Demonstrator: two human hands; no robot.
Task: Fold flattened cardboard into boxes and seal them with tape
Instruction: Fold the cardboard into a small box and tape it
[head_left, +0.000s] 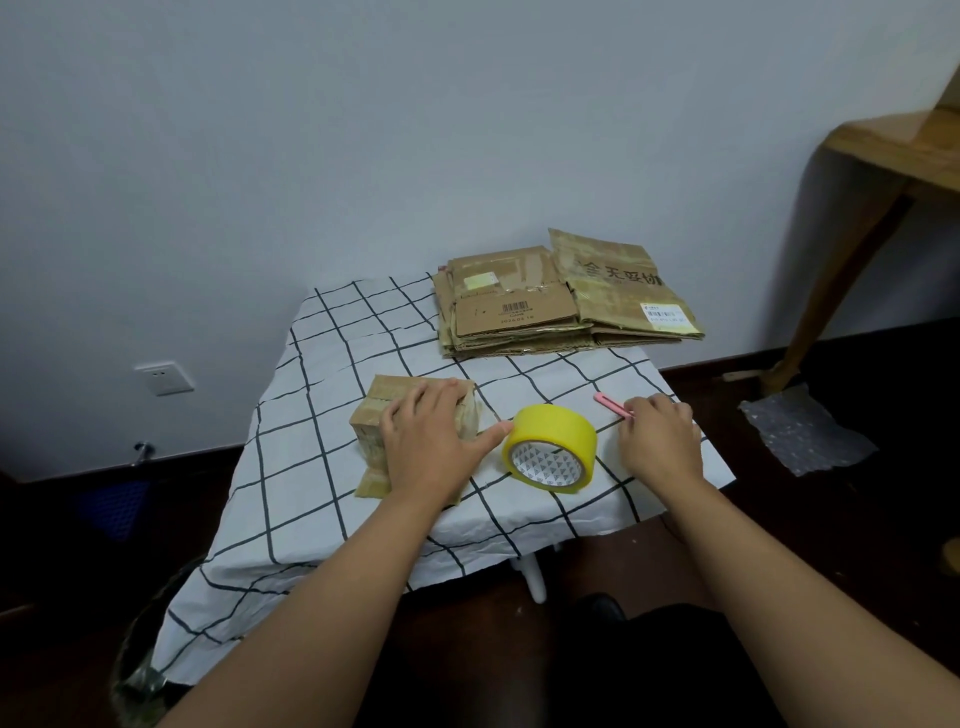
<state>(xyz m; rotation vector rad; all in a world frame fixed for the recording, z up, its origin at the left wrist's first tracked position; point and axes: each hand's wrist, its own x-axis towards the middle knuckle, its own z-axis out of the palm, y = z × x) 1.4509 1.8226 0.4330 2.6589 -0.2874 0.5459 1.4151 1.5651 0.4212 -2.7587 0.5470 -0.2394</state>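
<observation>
The left hand (426, 447) lies flat on top of a small cardboard box (415, 431) on the table (311, 415). Its fingers are straight and spread, pressing down, and the arm reaches in from 7 o'clock. The thumb sticks out toward 3 o'clock and touches a yellow tape roll (550, 447), which leans tilted just beside the box. The right hand (660, 441) rests on the table past the roll, its arm coming in from 5 o'clock. Its fingertips are at the end of a pink box cutter (613, 405); I cannot tell if they hold it. At 12 o'clock, a stack of flattened cardboard (566, 301) sits at the back of the table.
</observation>
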